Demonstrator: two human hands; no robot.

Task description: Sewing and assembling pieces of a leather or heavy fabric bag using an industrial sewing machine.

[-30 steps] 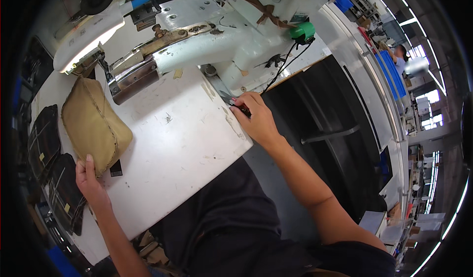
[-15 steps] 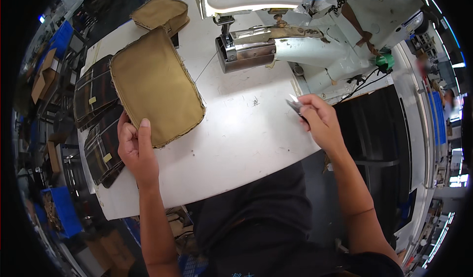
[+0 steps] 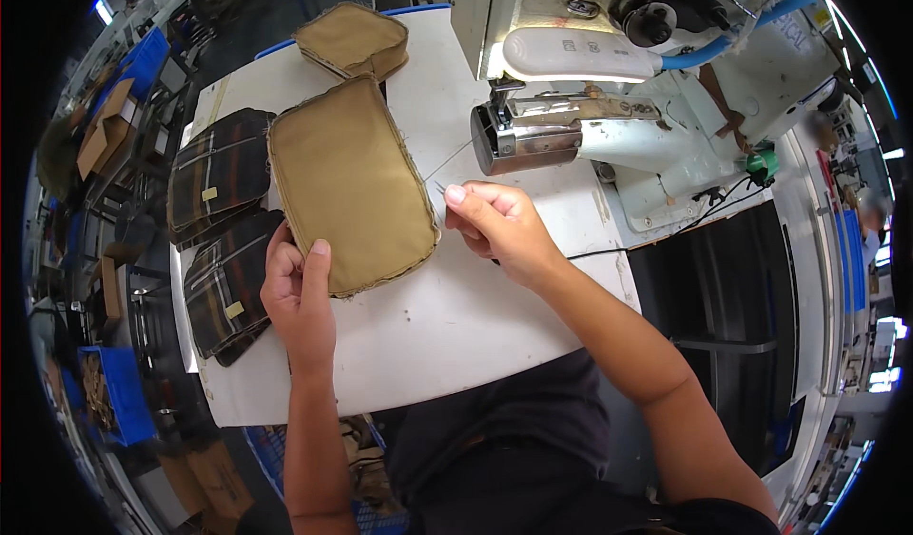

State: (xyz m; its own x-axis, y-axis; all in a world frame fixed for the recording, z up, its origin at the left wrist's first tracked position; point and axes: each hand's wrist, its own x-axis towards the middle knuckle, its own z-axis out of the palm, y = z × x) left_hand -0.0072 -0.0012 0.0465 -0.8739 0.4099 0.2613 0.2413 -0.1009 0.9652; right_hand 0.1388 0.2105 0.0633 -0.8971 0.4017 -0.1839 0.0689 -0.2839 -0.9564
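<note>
Thumb and fingers of our left grip (image 3: 300, 297) close on the lower left edge of a tan fabric pouch (image 3: 352, 193) over the white counter (image 3: 456, 335). Our right grip (image 3: 499, 226) curls tightly around thread snips (image 3: 439, 188), mostly hidden, the pointed tip just beside the pouch's right edge, near a thread (image 3: 447, 161) running toward the sewing machine (image 3: 628, 140). Half a second ago we held the snips well apart from the pouch; our left grip has kept its hold.
</note>
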